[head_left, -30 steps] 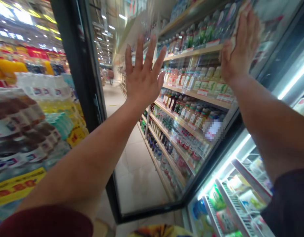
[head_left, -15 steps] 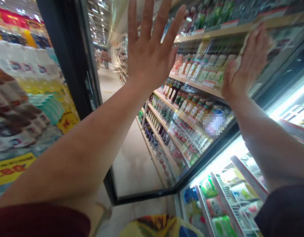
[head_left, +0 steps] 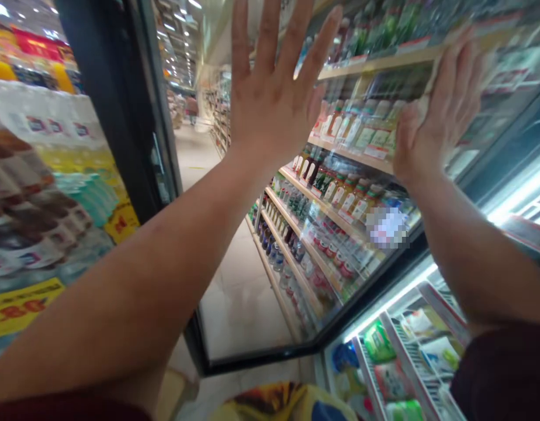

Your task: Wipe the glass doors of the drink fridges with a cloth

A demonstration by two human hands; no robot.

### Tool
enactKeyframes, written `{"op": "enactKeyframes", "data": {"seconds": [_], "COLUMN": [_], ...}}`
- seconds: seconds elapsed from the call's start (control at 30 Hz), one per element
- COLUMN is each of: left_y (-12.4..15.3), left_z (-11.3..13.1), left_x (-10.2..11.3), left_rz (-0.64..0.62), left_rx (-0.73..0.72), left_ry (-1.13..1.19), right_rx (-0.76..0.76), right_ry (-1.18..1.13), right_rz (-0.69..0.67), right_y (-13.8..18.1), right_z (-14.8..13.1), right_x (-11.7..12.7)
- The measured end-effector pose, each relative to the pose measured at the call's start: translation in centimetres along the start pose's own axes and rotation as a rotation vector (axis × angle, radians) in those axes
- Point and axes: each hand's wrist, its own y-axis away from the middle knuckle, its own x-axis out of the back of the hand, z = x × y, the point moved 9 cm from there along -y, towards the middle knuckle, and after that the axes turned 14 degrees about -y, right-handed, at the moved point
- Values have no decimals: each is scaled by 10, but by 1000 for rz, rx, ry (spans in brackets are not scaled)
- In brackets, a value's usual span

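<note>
My left hand point(head_left: 274, 99) is raised with its fingers spread, flat against or just in front of the glass door point(head_left: 248, 304) of a refrigerated cabinet. The door stands swung out in a black frame. Farther right, my right hand point(head_left: 432, 117) is also up at the glass, fingers stretched and thumb apart. A pale edge shows between its thumb and fingers; I cannot tell whether it is a cloth or a reflection. Bottles point(head_left: 340, 190) on shelves show in the glass behind both hands.
At lower right, the lit cabinet holds packaged goods point(head_left: 379, 342) in racks. Stacked bottle packs point(head_left: 46, 123) and a yellow price sign point(head_left: 24, 307) stand at left. A yellow patterned item point(head_left: 279, 403) is at the bottom edge. A distant person point(head_left: 191, 109) is in the aisle.
The view has shifted slightly, so the door and shelves sit a little lower and to the right. Both hands stay raised at the glass, with their fingers still extended.
</note>
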Motion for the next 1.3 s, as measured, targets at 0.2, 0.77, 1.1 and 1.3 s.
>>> {"op": "enactKeyframes", "data": {"seconds": [0.2,0.77,1.1,1.3], "left_y": [-3,-6,-2,7], "left_z": [-7,-9,-6,-17], "left_x": [-6,-16,-15,-13], "left_rz": [-58,-229,-149,112], "left_rx": [52,100,-86,-108], "left_ry": [133,95,12,44], "right_rx": [49,-20,-156,18], "right_ry": [-2,25,37,-220], "right_rz": [-87,-197,-3,-74], "right_y": [-3,29,12,4], "right_z": [-10,-38,-106,-170], "right_x": [1,-6,-13,-47]}}
